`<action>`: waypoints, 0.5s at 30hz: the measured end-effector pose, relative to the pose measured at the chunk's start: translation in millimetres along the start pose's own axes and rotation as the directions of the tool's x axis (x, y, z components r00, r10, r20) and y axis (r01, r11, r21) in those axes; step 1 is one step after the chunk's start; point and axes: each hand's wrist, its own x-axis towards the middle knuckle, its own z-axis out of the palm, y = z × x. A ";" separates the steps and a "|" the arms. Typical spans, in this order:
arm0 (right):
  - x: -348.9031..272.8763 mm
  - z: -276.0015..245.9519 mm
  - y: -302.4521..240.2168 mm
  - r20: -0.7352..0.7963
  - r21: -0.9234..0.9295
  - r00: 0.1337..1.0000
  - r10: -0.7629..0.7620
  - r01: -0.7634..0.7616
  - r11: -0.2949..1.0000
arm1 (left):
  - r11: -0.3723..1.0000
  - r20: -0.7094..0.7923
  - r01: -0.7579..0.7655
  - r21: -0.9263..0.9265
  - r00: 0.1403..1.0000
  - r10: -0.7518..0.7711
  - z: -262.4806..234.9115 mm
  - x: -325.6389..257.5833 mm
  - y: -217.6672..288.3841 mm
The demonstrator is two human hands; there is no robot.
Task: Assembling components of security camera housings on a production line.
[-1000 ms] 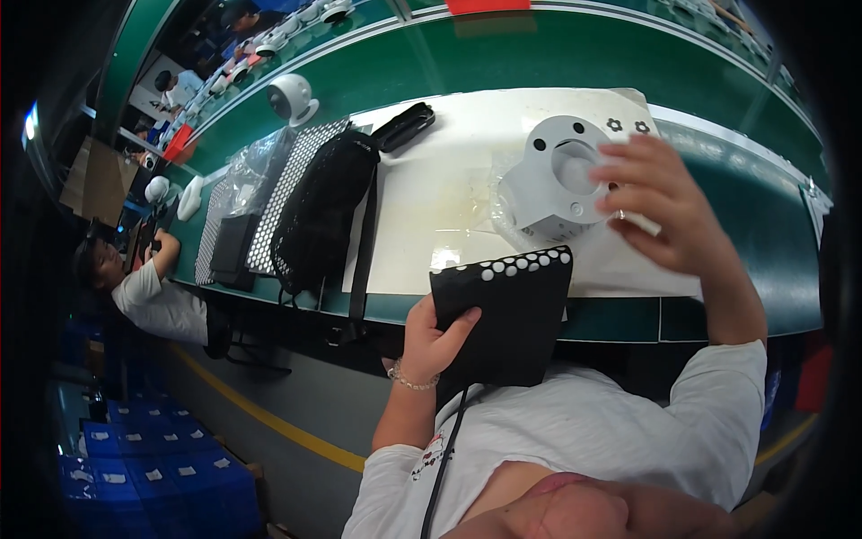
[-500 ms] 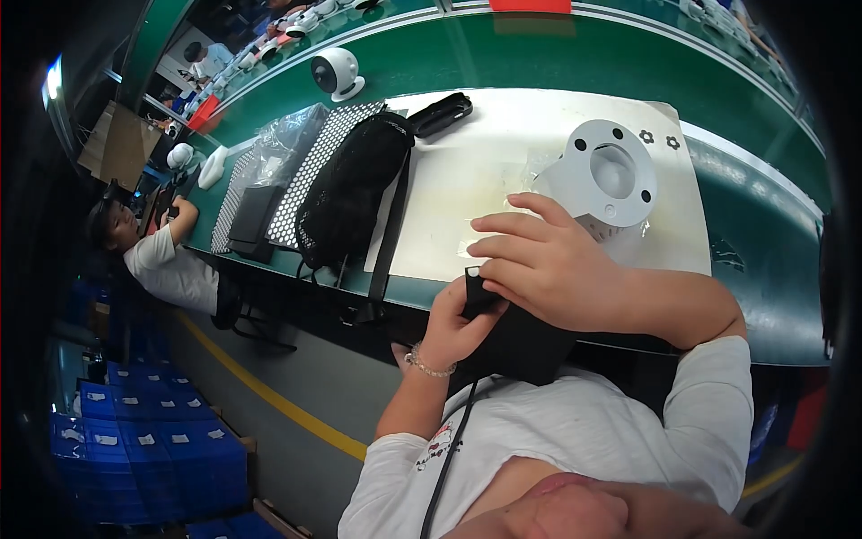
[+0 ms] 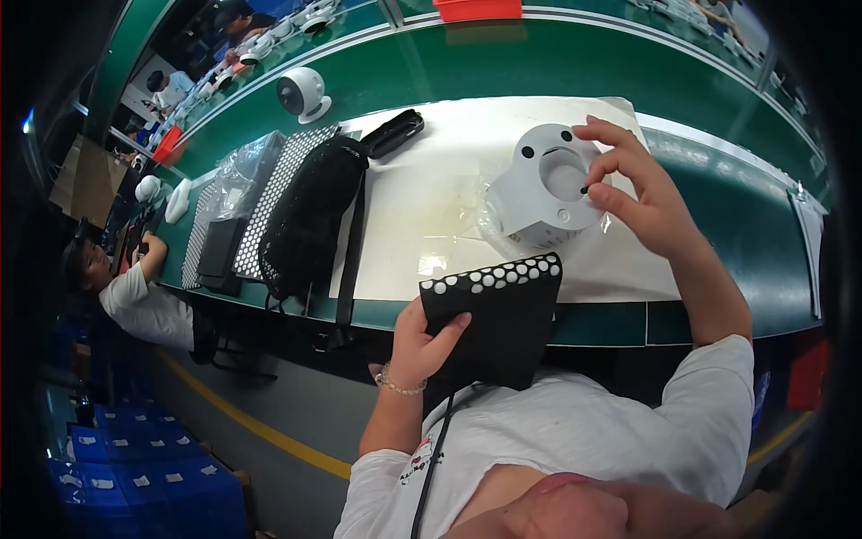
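Note:
My left hand (image 3: pixel 424 341) is closed on the near-left edge of a black sheet (image 3: pixel 498 319), thumb on top. White round spots run along the sheet's far edge. Over the right side of a white rounded device (image 3: pixel 521 199), my right hand (image 3: pixel 639 190) has thumb and a fingertip together at a small dark pad (image 3: pixel 584 189). The device stands with its ring-shaped base facing up. Two black round pads show on the ring, around a round recess (image 3: pixel 564 175). My fingers cover the ring's right part.
Beneath the device lies a white work sheet (image 3: pixel 404 225) on the green bench. To the left are a black mesh bag (image 3: pixel 314 211), a perforated sheet (image 3: pixel 260 234), a black case (image 3: pixel 395 133) and clear plastic wrap (image 3: pixel 247 171). A white camera (image 3: pixel 305 94) stands behind; a co-worker (image 3: pixel 139 292) sits far left.
My right hand has left the black sheet and moved to the device's base. My left hand has lowered the sheet flatter, showing its white spots. The whole view has shifted.

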 end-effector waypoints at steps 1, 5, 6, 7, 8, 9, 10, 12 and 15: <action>0.1 0.2 1.6 0.038 0.147 0.994 0.102 -0.107 0.983 | 1.000 -0.002 -0.003 -0.012 1.000 0.003 0.1 -0.5 0.0; 1.0 3.0 -6.2 0.144 0.245 0.968 0.207 -0.238 0.940 | 0.999 -0.015 0.014 -0.047 1.000 -0.015 2.0 -1.7 -1.3; 1.3 4.8 -8.8 0.160 0.195 0.968 0.191 -0.221 0.956 | 1.000 -0.011 0.009 -0.017 1.000 -0.010 -0.1 -2.8 -4.0; 1.8 6.2 -10.5 0.166 0.188 0.967 0.192 -0.222 0.957 | 1.000 -0.007 0.004 0.013 1.000 -0.004 -1.2 -3.5 -5.4; 0.9 6.5 -11.3 0.163 0.190 0.967 0.193 -0.223 0.956 | 1.000 -0.005 0.004 0.015 1.000 -0.004 -0.6 -3.5 -4.8; -0.4 6.8 -12.2 0.158 0.081 0.977 0.140 -0.154 0.985 | 1.000 -0.010 0.004 0.002 1.000 -0.004 0.5 -3.4 -3.7; -1.6 7.1 -13.5 0.160 -0.030 0.983 0.086 -0.083 0.996 | 1.000 -0.014 0.003 -0.011 1.000 -0.003 1.2 -3.1 -3.1; -1.3 6.7 -22.5 0.169 -0.201 0.985 0.035 0.000 0.980 | 1.000 -0.014 0.010 -0.020 1.000 -0.010 0.5 -3.4 -2.5; 0.2 3.8 -25.0 0.200 -0.407 0.973 -0.118 0.192 0.893 | 1.000 -0.013 0.007 -0.017 1.000 -0.008 -0.7 -3.2 -4.0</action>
